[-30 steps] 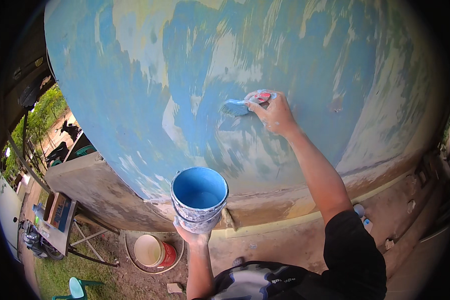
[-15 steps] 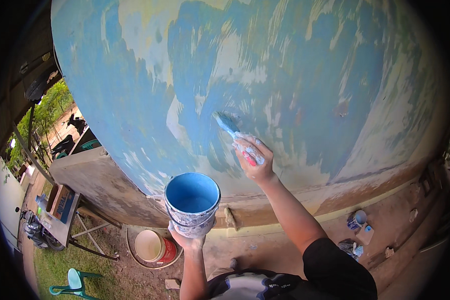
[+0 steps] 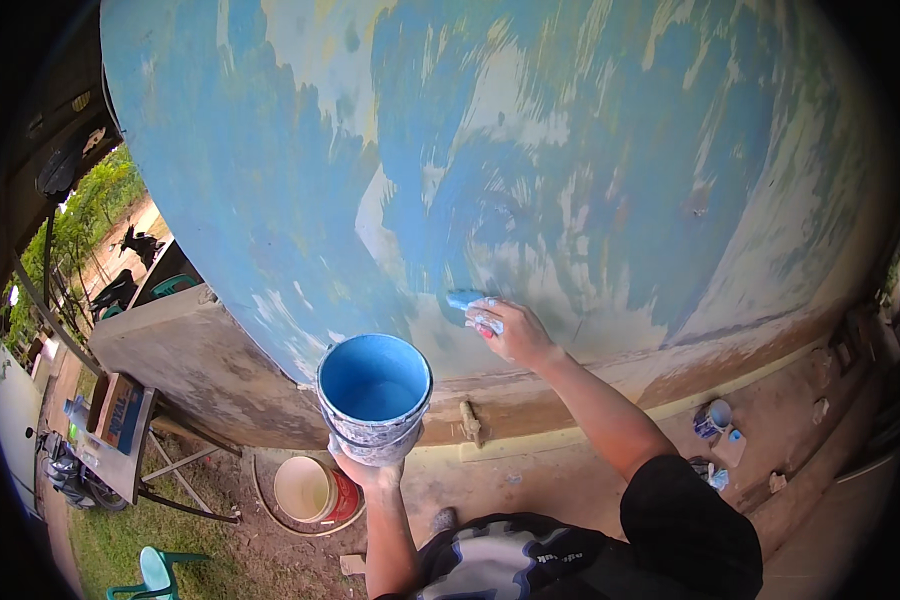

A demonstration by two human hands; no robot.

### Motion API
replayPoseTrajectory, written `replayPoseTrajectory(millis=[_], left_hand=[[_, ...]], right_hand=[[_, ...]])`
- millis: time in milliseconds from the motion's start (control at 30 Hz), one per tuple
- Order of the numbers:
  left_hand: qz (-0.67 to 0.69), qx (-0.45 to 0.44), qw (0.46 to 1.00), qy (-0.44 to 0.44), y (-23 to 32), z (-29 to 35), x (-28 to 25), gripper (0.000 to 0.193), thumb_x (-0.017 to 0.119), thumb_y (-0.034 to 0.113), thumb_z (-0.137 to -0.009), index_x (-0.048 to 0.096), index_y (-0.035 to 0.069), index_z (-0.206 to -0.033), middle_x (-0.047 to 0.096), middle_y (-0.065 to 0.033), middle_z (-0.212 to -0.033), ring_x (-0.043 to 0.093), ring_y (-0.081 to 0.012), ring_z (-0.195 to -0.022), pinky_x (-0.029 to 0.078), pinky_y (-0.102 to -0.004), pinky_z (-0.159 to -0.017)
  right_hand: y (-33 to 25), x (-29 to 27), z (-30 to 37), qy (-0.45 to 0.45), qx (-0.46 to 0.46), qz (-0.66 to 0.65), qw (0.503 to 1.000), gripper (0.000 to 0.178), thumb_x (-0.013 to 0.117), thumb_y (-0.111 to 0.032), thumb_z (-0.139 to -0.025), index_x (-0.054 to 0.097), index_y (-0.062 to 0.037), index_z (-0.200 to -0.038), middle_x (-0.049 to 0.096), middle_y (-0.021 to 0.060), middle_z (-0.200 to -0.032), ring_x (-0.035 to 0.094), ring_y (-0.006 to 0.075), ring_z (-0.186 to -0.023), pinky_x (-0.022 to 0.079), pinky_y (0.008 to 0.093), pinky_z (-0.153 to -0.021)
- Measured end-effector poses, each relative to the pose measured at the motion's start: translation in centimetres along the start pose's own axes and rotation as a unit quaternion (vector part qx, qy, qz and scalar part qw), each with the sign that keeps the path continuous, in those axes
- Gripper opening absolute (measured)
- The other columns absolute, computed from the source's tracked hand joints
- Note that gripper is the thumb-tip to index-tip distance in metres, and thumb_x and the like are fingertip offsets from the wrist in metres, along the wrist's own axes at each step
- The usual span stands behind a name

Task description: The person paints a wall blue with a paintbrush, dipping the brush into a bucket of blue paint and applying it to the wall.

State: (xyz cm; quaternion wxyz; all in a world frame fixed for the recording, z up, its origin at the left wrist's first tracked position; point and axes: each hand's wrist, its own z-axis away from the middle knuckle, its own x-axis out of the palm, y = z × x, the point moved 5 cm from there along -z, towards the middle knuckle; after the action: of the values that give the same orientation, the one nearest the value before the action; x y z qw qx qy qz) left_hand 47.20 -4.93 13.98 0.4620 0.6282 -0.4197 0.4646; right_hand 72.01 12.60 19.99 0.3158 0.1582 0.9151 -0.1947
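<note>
My right hand (image 3: 515, 332) grips a paintbrush (image 3: 467, 300) with blue bristles pressed against the wall (image 3: 590, 150), low down near the unpainted base. The wall is partly covered in blue paint over pale patches. My left hand (image 3: 368, 468) holds a paint bucket (image 3: 374, 398) from underneath, raised in front of me. The bucket holds blue paint and its outside is spattered.
A red and cream bucket (image 3: 313, 490) stands on the ground below. A small folding table (image 3: 120, 440) with boxes is at the left, a green plastic chair (image 3: 155, 572) near it. Small paint cans (image 3: 712, 418) lie on the ground at the right.
My right hand has brought the brush down the wall and to the left, from shoulder height to just above the wall's base. The bucket has stayed in my left hand.
</note>
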Motion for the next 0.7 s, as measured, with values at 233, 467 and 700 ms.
replayPoseTrajectory(millis=[233, 467, 700], left_hand=[[0.035, -0.005, 0.995, 0.091, 4.4, -0.8, -4.9, 0.070, 0.045, 0.051, -0.099, 0.044, 0.011, -0.156, 0.040, -0.0196, -0.164, 0.043, -0.0491, -0.144, 0.038, -0.0789, -0.108], [0.039, -0.031, 0.999, -0.006, 5.6, -1.2, -2.9, 0.064, 0.046, 0.048, -0.103, 0.048, 0.008, -0.153, 0.049, -0.0173, -0.159, 0.050, -0.0415, -0.141, 0.042, -0.0666, -0.114], [0.017, -0.036, 0.998, -0.041, 6.8, -1.8, -3.6, 0.061, 0.044, 0.045, -0.106, 0.049, 0.006, -0.152, 0.048, -0.0189, -0.159, 0.049, -0.0407, -0.142, 0.042, -0.0652, -0.116]], right_hand=[[-4.8, 0.6, -3.4, 0.195, -0.081, 0.118, 0.970, 0.044, 0.077, -0.007, -0.081, 0.076, -0.0138, -0.125, 0.070, 0.0079, -0.124, 0.070, 0.0291, -0.106, 0.061, 0.0407, -0.083], [-2.3, 13.4, 6.4, 0.035, 0.011, 0.068, 0.997, 0.040, 0.072, -0.005, -0.083, 0.074, -0.0116, -0.123, 0.070, 0.0085, -0.128, 0.071, 0.0270, -0.107, 0.061, 0.0407, -0.087], [-3.1, 12.7, 1.9, -0.002, 0.041, 0.013, 0.999, 0.025, 0.073, -0.008, -0.084, 0.073, -0.0099, -0.109, 0.070, 0.0134, -0.119, 0.072, 0.0310, -0.094, 0.061, 0.0427, -0.077]])
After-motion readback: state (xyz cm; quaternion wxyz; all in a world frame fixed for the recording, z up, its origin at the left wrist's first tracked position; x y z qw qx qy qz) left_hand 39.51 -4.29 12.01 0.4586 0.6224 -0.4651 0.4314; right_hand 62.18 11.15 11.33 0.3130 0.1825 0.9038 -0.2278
